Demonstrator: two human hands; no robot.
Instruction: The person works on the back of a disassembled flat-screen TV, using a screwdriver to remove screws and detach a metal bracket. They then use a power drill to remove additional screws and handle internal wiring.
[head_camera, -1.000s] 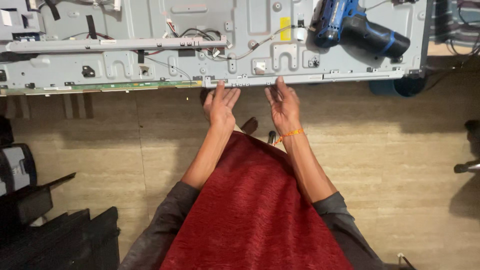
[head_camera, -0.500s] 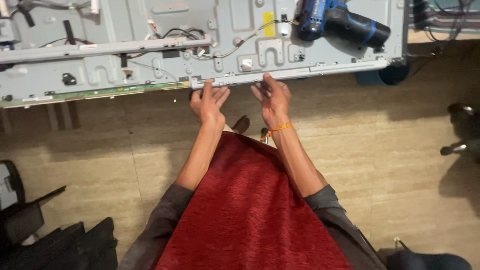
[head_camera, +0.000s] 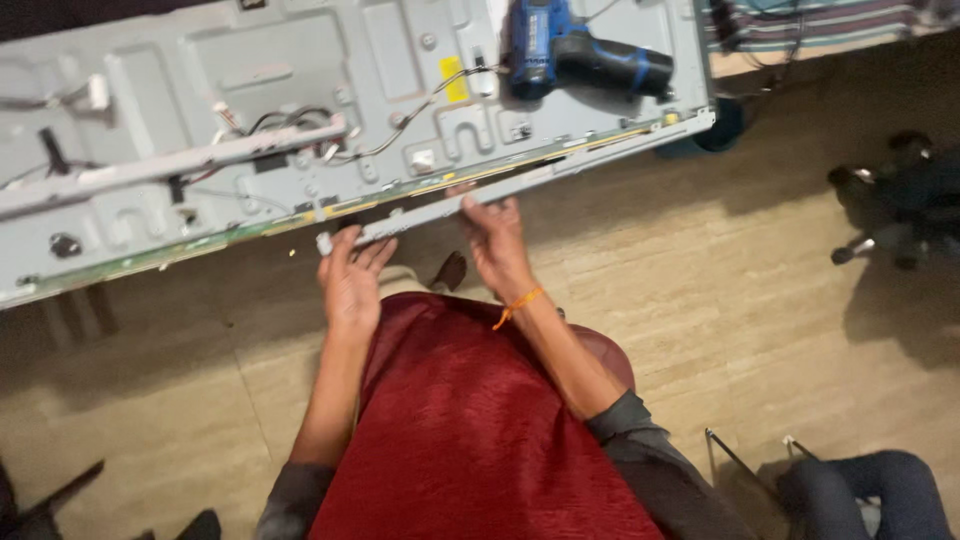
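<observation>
Both the left hand (head_camera: 352, 282) and right hand (head_camera: 497, 240) pinch the grey strip (head_camera: 520, 183) along the metal panel (head_camera: 300, 120) edge; best peel evenly, clear of the drill (head_camera: 580, 55).

Left hand (head_camera: 352, 283), right hand (head_camera: 497, 245) grip grey edge strip (head_camera: 520, 185) along metal panel (head_camera: 300, 90); blue drill (head_camera: 580, 55) on panel.

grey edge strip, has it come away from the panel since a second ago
Yes. The grey edge strip now angles off the metal back panel at its left end, held by the left hand and right hand; earlier it lay flush.
</observation>
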